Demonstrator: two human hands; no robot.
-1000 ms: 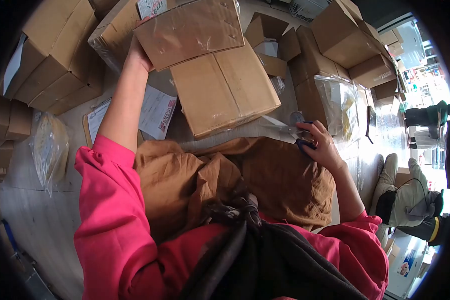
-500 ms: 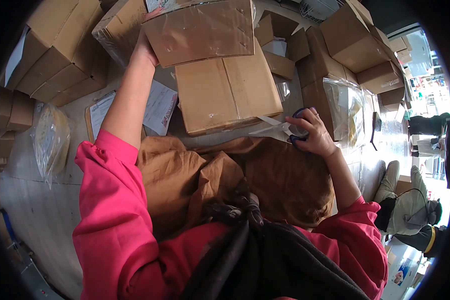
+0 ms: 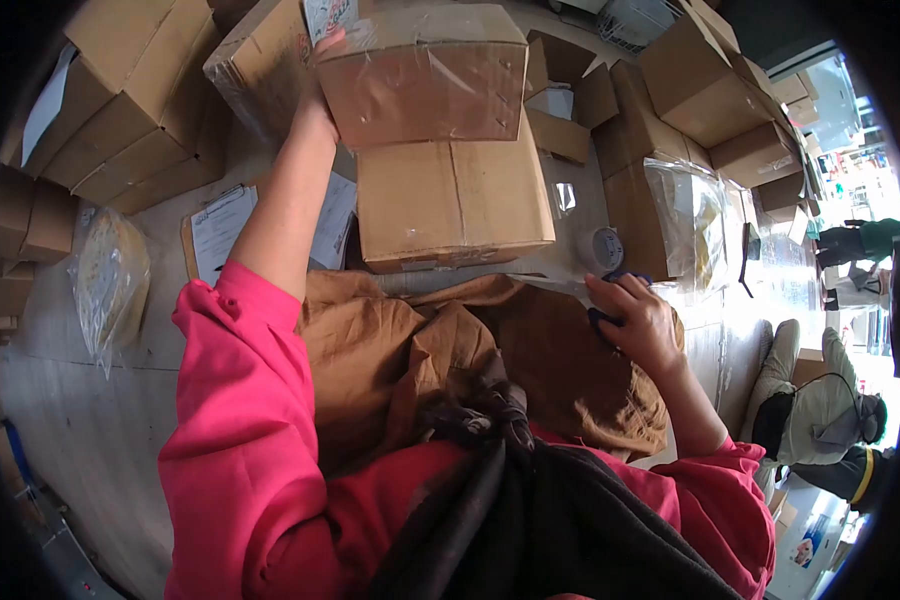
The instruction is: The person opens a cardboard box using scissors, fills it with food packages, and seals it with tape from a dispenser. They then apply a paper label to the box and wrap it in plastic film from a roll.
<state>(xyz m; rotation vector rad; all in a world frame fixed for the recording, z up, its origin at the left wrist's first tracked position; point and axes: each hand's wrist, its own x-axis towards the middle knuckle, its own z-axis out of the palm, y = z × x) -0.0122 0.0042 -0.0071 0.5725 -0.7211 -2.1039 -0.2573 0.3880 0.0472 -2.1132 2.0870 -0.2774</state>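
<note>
My left hand (image 3: 320, 105) grips the left side of a small cardboard box (image 3: 425, 95) with clear tape across its top. The small box overlaps the back of a larger cardboard box (image 3: 455, 205), which stands right in front of my knees with a taped seam down its top. In my right hand (image 3: 635, 322) is a pair of scissors (image 3: 625, 278) with dark blue handles; my fingers wrap round the handles and the blades point left, low near the large box's front right corner. A roll of clear tape (image 3: 605, 247) lies just beyond the scissors.
A clipboard with papers (image 3: 220, 230) lies on the floor at left, near a plastic-wrapped yellowish bundle (image 3: 110, 285). Cardboard boxes (image 3: 120, 110) stack up at far left; open boxes (image 3: 710, 85) and a plastic bag (image 3: 685, 215) stand at right. Another person (image 3: 820, 420) is at far right.
The small box has shifted right with my left hand and shows more of its top. My right hand has lowered slightly with the scissors, and the tape roll has come into sight.
</note>
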